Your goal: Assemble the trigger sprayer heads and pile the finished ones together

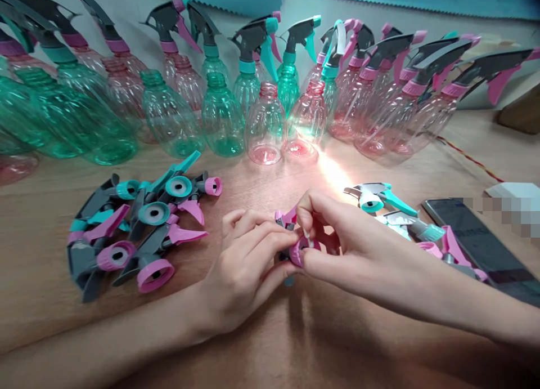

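Observation:
My left hand (pixel 242 259) is closed around a grey and pink trigger spray head (pixel 297 255), low over the middle of the table. The head's pink collar faces up and to the right. My right hand (pixel 337 234) pinches a small whitish piece (pixel 307 238) at the collar's opening; its lower end is hard to make out. Fingers cover much of the spray head. Left of my hands lies a pile of loose spray heads (pixel 154 213) with pink and turquoise collars. More spray heads (pixel 371 202) lie behind and beyond my right forearm, partly hidden by it.
Several pink bottles (pixel 266 124) and green bottles (pixel 223 116) stand along the back, some capped with spray heads, others with bare necks. A dark phone (pixel 481 245) lies at the right. Behind it are a white object (pixel 512 191) and a thin twisted cable (pixel 470 157).

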Motion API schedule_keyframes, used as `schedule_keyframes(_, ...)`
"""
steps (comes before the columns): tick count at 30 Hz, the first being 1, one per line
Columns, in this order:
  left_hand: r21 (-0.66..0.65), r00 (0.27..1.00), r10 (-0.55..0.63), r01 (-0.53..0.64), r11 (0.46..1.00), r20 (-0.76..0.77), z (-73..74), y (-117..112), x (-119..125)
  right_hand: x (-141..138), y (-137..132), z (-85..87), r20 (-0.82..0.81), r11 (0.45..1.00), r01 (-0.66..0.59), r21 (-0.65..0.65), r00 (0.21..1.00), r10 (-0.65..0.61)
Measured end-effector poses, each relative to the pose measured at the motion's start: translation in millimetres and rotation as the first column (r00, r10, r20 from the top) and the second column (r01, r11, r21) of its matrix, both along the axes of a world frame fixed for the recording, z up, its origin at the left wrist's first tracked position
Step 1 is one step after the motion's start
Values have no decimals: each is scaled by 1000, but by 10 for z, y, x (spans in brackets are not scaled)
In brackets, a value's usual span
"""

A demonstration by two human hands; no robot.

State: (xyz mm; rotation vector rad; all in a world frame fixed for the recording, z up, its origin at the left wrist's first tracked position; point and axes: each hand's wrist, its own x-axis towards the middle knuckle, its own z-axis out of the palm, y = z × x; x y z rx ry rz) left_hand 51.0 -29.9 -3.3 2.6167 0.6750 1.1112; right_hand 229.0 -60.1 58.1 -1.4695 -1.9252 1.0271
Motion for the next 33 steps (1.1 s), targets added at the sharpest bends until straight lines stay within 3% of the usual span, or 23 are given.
schedule_keyframes(8, 47, 1000, -4, 6, 999, -27, -27, 8, 36, 5, -31, -37, 116, 999, -25, 28, 993, 22)
schedule_keyframes(18, 40, 999, 25, -24, 999, -23, -38, -3, 24, -8, -2, -56, -7, 1000, -2, 17, 1000, 2)
schedule_keyframes(28, 70, 999, 17, -15, 997, -29, -15, -11, 50, -63, -34, -77, 126, 996, 2, 85, 992, -13)
schedule_keyframes(33, 52, 999, 35, -34, 998, -28, -37, -1, 42, -37, 2, -128, 98, 998, 20, 61, 995, -26)
